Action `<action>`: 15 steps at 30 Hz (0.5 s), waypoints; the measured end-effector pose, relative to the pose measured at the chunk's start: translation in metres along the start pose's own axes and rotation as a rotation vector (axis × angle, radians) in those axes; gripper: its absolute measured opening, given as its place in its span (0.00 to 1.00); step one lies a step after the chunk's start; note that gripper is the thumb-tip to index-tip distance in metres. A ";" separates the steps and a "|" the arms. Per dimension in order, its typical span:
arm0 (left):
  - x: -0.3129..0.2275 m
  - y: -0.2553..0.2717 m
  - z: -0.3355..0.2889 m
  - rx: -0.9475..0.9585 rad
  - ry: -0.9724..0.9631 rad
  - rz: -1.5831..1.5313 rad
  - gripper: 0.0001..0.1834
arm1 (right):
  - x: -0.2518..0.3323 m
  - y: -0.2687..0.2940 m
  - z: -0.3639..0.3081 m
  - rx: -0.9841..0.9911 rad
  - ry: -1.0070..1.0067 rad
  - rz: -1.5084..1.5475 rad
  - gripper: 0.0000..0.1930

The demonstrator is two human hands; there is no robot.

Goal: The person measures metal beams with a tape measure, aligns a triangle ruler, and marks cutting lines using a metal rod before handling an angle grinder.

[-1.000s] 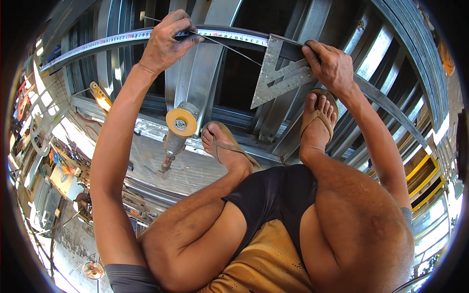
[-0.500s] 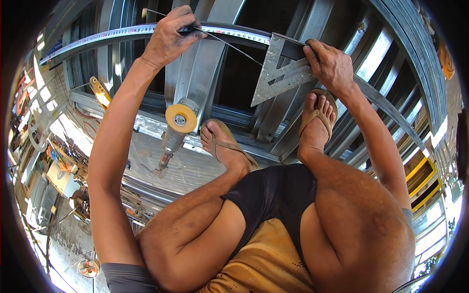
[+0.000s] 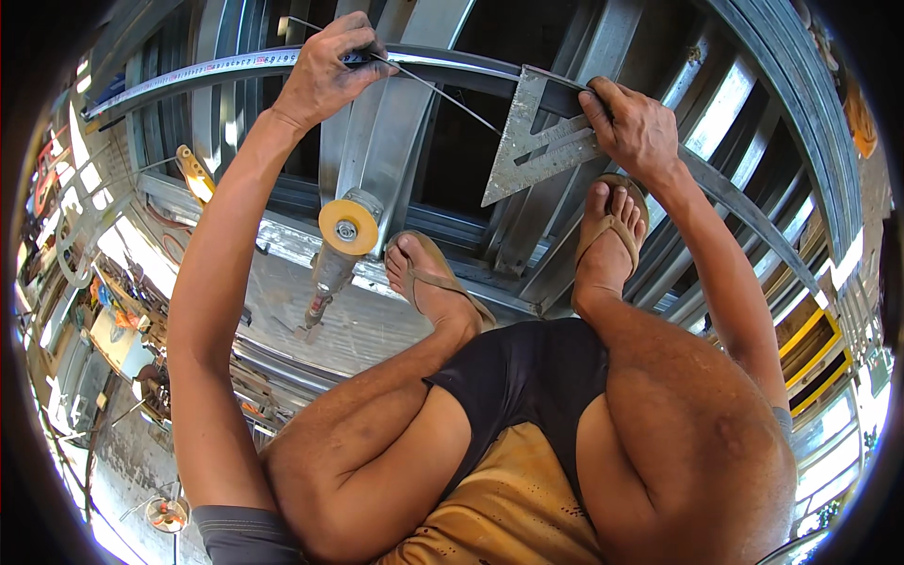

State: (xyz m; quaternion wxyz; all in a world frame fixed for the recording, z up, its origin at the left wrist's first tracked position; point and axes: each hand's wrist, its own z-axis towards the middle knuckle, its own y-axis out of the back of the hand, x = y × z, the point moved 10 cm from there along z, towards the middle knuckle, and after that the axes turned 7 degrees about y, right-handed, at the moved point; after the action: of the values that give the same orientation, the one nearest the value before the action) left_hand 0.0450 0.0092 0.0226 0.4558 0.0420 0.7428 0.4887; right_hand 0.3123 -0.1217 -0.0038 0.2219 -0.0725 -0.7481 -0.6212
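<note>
My left hand (image 3: pixel 337 73) is closed on a thin metal rod (image 3: pixel 443 93), which slants down and right toward the square. Beneath those fingers a white tape measure blade (image 3: pixel 207 69) lies along a long dark metal bar (image 3: pixel 443 68); whether they also pinch the blade is hidden. On the right, my right hand (image 3: pixel 633 127) grips a grey triangular metal square (image 3: pixel 529 141). Its upper edge sits against the bar, with the thumb and fingers around its right end. The bar runs on beneath this hand toward the right.
Metal channels (image 3: pixel 372 122) with dark gaps lie under the bar. An angle grinder (image 3: pixel 336 268) with a yellow disc (image 3: pixel 348 228) stands near my left sandal (image 3: pixel 443 282). A yellow level (image 3: pixel 195 174) lies to the left; a yellow-framed thing (image 3: pixel 817 358) sits at the right.
The tape blade has slid left along the bar; its printed face no longer shows between my left hand and the square. Both hands keep nearly the same place and hold.
</note>
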 end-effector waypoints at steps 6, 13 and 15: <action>0.000 0.000 -0.001 0.002 0.006 -0.006 0.10 | 0.001 0.001 0.001 0.009 -0.008 0.001 0.17; 0.001 -0.001 -0.002 -0.010 0.016 -0.015 0.10 | 0.000 0.000 0.000 0.000 -0.012 0.006 0.17; -0.001 -0.002 -0.001 -0.008 0.008 -0.013 0.10 | -0.001 0.001 -0.002 -0.007 -0.015 0.004 0.17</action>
State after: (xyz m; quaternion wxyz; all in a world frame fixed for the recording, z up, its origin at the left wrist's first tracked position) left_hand 0.0460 0.0073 0.0224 0.4564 0.0333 0.7428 0.4887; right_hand 0.3146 -0.1236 -0.0032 0.2173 -0.0792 -0.7473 -0.6230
